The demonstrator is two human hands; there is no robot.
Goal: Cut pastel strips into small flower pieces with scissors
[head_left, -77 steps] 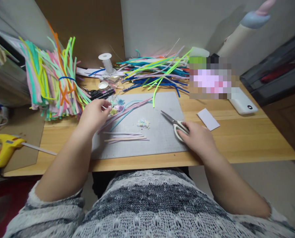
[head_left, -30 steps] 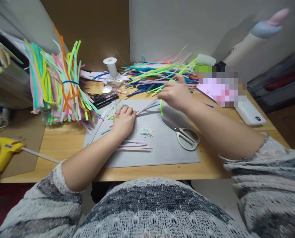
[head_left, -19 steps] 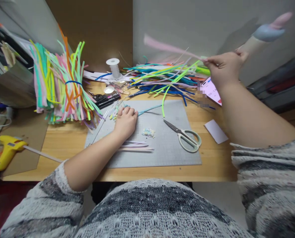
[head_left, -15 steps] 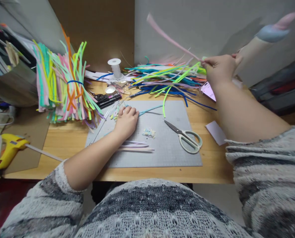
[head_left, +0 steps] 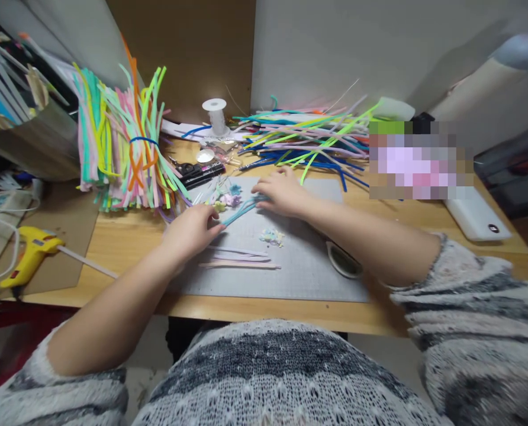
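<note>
Several light blue pipe cleaners [head_left: 242, 212] stretch between my hands over the grey cutting mat [head_left: 308, 278]. My left hand [head_left: 195, 229] is closed, pinching their near left ends between thumb and fingers. At their far right ends, the fingers of my right hand [head_left: 279, 192] curl round them. Small yellow, purple and blue fuzzy pieces [head_left: 231, 200] lie just behind the strands. Closer to me are a small heap of pastel clippings [head_left: 271, 238] and some lilac and pale pink pipe cleaners [head_left: 241, 258]. Scissors [head_left: 335, 265] lie partly hidden under my right forearm.
A tied bundle of colourful pipe cleaners [head_left: 126, 148] stands at the left, beyond a yellow glue gun [head_left: 35, 245]. Loose pipe cleaners [head_left: 308, 136] are piled along the wall beside a white spool [head_left: 215, 115]. A white device [head_left: 481, 216] sits at the right, near a blurred-out patch.
My right hand has come down from the upper right onto the blue strands, without the pink pipe cleaner it held. My left hand has shifted left and towards me, and the strands have moved with it.
</note>
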